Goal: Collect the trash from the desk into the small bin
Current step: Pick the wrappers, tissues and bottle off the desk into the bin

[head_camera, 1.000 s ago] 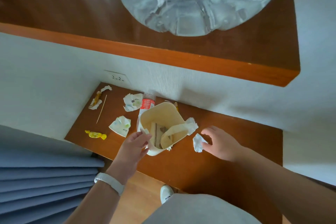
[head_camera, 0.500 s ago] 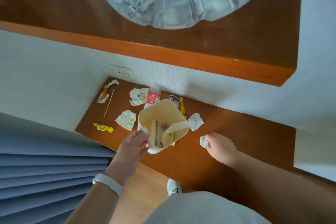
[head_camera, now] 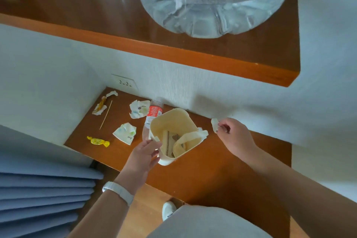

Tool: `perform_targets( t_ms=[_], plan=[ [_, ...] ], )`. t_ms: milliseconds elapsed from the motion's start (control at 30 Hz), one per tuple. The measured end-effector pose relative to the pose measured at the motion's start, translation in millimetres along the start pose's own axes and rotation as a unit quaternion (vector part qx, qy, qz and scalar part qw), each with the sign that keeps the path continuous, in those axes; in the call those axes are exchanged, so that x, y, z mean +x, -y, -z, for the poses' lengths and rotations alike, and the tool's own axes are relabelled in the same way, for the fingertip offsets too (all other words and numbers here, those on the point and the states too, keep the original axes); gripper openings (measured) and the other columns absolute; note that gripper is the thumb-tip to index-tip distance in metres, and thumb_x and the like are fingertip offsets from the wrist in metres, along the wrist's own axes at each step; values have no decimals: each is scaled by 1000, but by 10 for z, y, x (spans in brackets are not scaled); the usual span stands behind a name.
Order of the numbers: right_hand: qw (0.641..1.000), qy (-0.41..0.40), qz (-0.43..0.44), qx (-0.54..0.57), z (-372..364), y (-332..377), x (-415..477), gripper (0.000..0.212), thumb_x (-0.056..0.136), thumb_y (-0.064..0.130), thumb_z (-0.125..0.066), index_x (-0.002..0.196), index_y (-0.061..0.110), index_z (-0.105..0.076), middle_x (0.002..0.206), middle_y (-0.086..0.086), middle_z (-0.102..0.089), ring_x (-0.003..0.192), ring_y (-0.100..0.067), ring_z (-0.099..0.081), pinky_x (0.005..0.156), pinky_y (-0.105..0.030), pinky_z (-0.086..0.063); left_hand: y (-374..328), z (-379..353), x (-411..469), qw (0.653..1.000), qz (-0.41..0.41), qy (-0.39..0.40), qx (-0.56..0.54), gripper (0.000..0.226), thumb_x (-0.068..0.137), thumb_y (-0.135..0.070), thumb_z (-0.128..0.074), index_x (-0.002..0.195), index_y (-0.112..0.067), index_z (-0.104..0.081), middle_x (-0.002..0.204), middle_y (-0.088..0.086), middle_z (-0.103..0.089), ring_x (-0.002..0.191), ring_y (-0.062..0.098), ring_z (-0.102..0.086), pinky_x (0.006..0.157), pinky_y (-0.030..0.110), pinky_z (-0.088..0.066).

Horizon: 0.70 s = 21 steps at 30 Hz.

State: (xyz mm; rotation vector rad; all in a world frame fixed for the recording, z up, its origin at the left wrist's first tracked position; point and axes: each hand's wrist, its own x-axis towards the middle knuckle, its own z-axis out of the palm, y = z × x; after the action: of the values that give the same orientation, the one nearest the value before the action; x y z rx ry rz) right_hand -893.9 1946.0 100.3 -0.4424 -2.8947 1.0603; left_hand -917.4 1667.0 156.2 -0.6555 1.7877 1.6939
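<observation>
The right hand pinches a small crumpled white paper scrap between thumb and fingertips, lifted above the desk and close to the wall; bare desk lies below and to its right, as far as the desk's right edge. The left hand grips the near rim of the small bin, fingers curled over its edge. Between the two hands the cream bin stands open-topped, with a brown wrapper and a pale strip inside it, and a white tissue at its rim on the right hand's side. Behind the bin, touching it, lies a plastic bottle. Beyond the left hand lie two crumpled papers, a yellow candy, a wooden stick and a torn wrapper, near the desk's far corner.
</observation>
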Motion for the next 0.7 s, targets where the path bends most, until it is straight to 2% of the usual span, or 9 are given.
perform_targets(
  t_ms=[100,300,367,467,600,700],
  plan=[
    [999,-6,41,15,109,318,-60,8,93,19,-59,98,22,-64,83,10,-60,73,-7,-56,65,-24,-48,14,14,-4,1000,-6,10,2,17,95,-22,-65,112,-24,-61,120,6,-69,118,25,-63,107,47,-50],
    [987,38,156,-17,9,789,-214,7,93,20,-59,98,19,-65,77,17,-51,64,0,-47,59,-17,-36,64,73,35,1000,-1,29,6,27,96,-25,-64,122,-21,-60,125,6,-67,122,26,-61,108,47,-48],
    [982,56,176,-37,-88,857,-229,10,93,21,-60,99,17,-66,80,17,-51,65,-1,-48,59,-20,-41,73,86,41,999,0,34,9,29,96,-27,-64,124,-20,-59,126,5,-67,123,25,-60,109,47,-47],
    [972,88,207,-63,-212,882,-236,15,91,23,-62,102,16,-68,93,10,-60,74,-9,-56,67,-33,-54,70,123,31,999,-3,33,10,29,96,-27,-64,124,-21,-59,126,5,-66,124,26,-60,110,47,-47],
    [968,85,231,-56,-278,876,-248,23,89,34,-62,104,20,-69,94,15,-55,72,-7,-55,62,-28,-52,38,208,17,999,-7,28,19,15,97,-26,-62,111,-24,-61,122,6,-66,121,26,-60,110,46,-46],
    [971,66,229,-34,-265,866,-202,21,88,30,-65,103,15,-69,94,12,-54,73,-7,-54,62,-27,-52,18,278,36,1000,-9,10,21,13,96,-27,-63,109,-24,-61,120,6,-66,120,25,-60,109,45,-47]
  ],
)
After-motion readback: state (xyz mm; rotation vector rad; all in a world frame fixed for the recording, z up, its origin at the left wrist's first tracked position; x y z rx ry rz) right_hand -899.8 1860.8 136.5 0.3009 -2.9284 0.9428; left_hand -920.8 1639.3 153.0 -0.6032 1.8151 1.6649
